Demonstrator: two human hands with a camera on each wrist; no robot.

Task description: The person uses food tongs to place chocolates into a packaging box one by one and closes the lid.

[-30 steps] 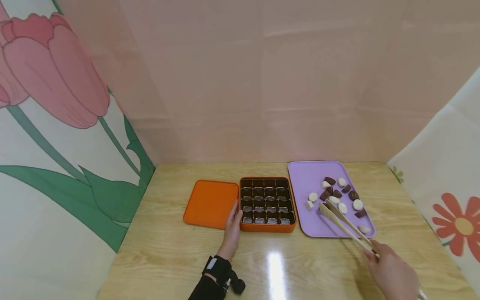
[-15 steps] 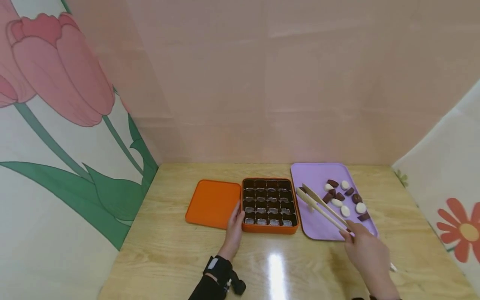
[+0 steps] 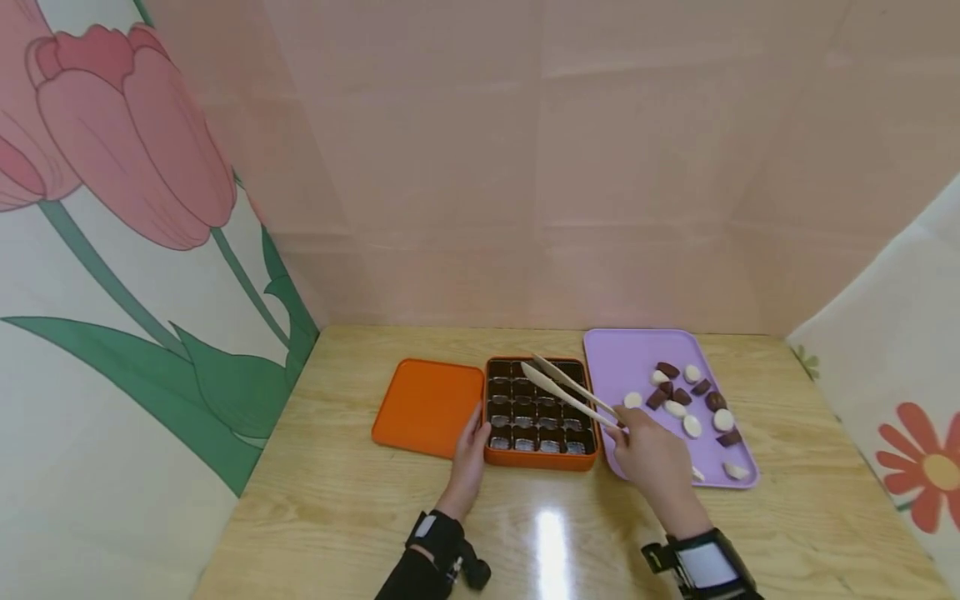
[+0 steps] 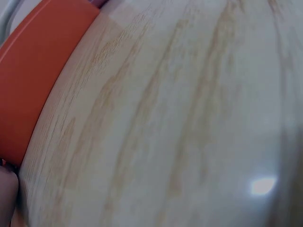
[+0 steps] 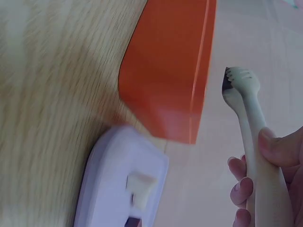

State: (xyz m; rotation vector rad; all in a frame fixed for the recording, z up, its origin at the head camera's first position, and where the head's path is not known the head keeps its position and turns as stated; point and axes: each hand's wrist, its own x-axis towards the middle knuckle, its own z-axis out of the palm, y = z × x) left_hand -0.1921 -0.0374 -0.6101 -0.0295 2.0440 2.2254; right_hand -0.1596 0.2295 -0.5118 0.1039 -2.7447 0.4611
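My right hand (image 3: 651, 458) grips a pair of pale tongs (image 3: 566, 390), with its thumb and fingers around the arms in the right wrist view. The tongs' tips are over the orange box (image 3: 540, 459), which has a dark divided insert (image 3: 525, 408). A small dark brown piece (image 5: 227, 79), likely chocolate, is between the tips. Against the box's left side rests my left hand (image 3: 468, 458), its fingers stretched along the wall. A fingertip (image 4: 7, 191) shows at the box's corner in the left wrist view.
A flat orange lid (image 3: 427, 407) lies left of the box. To the right, a purple tray (image 3: 618, 354) holds several brown and white pieces (image 3: 692, 426). Pink sheeting (image 3: 525, 183) hangs behind the wooden table (image 3: 322, 500).
My right hand has carried the tongs leftward from above the pieces on the tray to above the box. The left hand stays at the box's side.
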